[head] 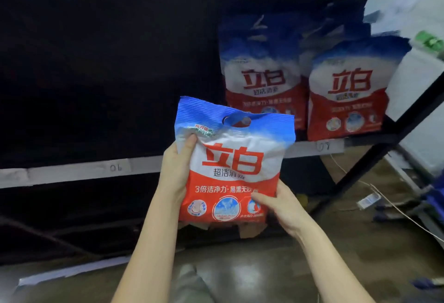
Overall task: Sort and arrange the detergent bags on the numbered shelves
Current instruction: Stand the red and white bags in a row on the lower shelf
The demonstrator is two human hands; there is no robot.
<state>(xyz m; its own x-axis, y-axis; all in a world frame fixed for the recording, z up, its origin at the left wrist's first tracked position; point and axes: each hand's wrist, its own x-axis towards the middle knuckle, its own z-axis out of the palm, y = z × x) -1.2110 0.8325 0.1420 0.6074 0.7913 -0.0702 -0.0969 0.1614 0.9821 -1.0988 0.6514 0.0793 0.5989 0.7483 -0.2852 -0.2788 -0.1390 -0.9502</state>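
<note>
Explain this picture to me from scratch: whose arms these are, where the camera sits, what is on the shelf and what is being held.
No machine here: these are a person's two bare arms, seen from a camera worn on the head, looking forward and down. The left hand grips the upper left side of a detergent bag, red, white and blue with a cut-out handle at the top. The right hand holds its lower right corner, fingers on the front. The bag is in the air in front of the shelf, not on it. On the shelf edge are handwritten labels; the numbers are hard to read. Further right, two matching bags stand upright on that shelf. The left part of the shelf is dark.
</note>
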